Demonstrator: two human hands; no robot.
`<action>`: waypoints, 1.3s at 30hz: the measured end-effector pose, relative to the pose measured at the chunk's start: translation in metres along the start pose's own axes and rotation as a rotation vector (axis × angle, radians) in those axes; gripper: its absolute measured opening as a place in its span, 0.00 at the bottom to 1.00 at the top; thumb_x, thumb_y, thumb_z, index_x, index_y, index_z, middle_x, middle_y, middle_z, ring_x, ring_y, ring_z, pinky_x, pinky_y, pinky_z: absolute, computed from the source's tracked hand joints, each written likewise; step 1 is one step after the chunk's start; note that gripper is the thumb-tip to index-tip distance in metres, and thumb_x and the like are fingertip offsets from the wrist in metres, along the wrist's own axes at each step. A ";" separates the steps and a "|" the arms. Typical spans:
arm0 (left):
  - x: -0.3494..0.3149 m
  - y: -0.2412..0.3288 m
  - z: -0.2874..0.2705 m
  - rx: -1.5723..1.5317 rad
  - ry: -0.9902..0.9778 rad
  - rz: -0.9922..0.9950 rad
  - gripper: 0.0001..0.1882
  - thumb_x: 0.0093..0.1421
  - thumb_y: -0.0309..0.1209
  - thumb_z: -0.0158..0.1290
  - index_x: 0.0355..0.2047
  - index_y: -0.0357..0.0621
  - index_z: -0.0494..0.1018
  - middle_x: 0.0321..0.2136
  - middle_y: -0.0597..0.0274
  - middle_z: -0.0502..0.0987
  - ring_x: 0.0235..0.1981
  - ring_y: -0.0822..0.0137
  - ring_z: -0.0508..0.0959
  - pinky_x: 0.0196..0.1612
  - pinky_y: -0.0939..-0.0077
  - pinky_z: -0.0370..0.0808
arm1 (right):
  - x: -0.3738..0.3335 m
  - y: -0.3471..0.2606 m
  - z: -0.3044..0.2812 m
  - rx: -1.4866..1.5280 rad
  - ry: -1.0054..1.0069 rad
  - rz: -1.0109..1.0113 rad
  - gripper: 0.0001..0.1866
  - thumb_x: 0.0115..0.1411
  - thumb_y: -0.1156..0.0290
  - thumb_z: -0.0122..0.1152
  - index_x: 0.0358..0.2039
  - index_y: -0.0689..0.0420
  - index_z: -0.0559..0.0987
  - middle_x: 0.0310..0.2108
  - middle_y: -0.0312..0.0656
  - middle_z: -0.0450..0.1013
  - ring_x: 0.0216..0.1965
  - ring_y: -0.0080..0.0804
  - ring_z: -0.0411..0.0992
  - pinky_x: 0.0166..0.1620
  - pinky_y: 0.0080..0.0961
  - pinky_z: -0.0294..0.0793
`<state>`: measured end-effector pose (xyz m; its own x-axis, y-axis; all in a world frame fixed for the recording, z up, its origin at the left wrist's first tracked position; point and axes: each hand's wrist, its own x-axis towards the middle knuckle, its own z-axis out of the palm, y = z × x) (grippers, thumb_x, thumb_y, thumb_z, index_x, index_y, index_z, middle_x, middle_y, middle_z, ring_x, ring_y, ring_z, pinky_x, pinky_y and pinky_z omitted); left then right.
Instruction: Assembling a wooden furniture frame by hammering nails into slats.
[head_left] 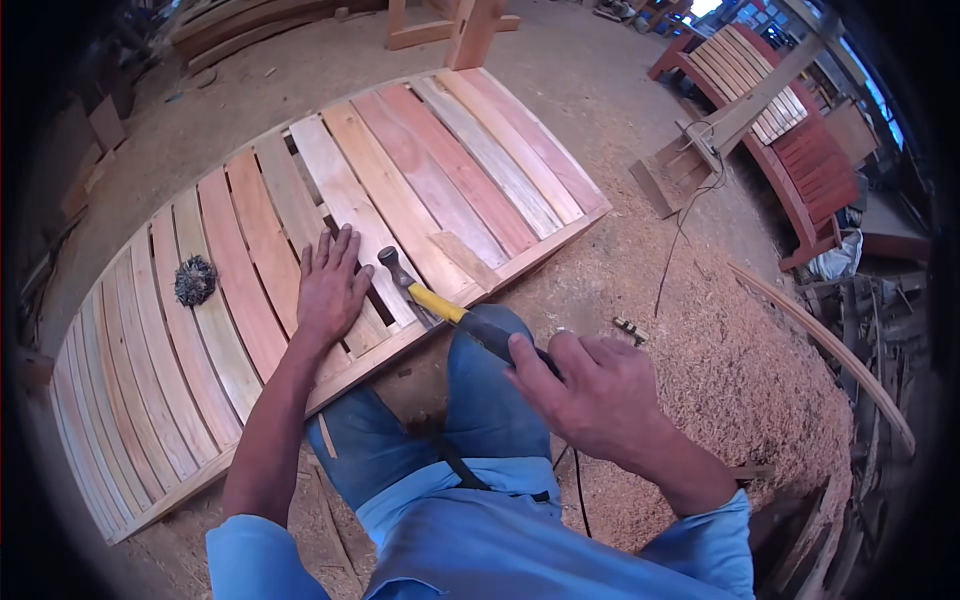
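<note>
A long panel of wooden slats (430, 170) lies on the ground in front of me. My left hand (330, 285) rests flat on the slats, fingers spread, beside a dark gap between two boards. A hammer (435, 300) with a yellow and black handle is gripped in my right hand (590, 395). Its metal head (387, 258) hovers over the slats just right of my left fingers. My knees in blue trousers sit against the panel's near edge.
A dark bristly clump (195, 280) lies on the slats at left. Sawdust (740, 370) covers the ground at right, with a thin cable (680, 235) across it. A red slatted bench frame (790, 130) stands at the back right. Curved wooden strips (850, 360) lie at right.
</note>
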<state>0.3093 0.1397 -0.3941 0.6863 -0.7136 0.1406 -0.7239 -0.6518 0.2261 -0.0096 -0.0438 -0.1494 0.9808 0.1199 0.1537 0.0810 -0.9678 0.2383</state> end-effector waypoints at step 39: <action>-0.003 -0.005 0.000 -0.007 0.053 0.035 0.40 0.79 0.57 0.47 0.82 0.46 0.62 0.83 0.53 0.60 0.85 0.41 0.53 0.85 0.36 0.45 | -0.067 -0.011 0.098 1.932 -0.673 0.774 0.32 0.75 0.69 0.68 0.74 0.61 0.68 0.32 0.37 0.76 0.24 0.23 0.76 0.25 0.25 0.76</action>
<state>0.3109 0.1446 -0.3957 0.6634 -0.7213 0.1993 -0.7473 -0.6246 0.2268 -0.0587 -0.0631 -0.2567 0.7611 0.0495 -0.6467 -0.6412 0.2073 -0.7388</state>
